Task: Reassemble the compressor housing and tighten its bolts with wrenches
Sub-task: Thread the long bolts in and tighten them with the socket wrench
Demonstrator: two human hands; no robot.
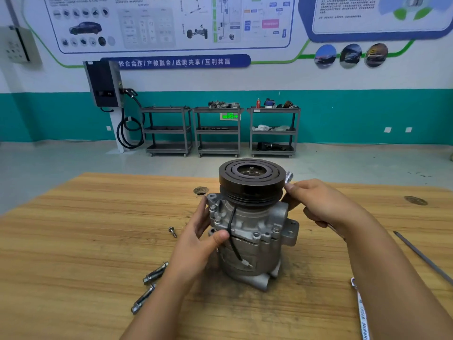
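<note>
With left grip [196,241] clasping compressor housing [252,222] at frame centre, seat wrench [289,176] (clasped in right grip [318,204]) on a flange bolt [276,229].

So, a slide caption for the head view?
Left hand grips the upright compressor on a table; right hand holds a wrench.

Matt cast-metal compressor [252,229], wooden table [85,241]
</note>
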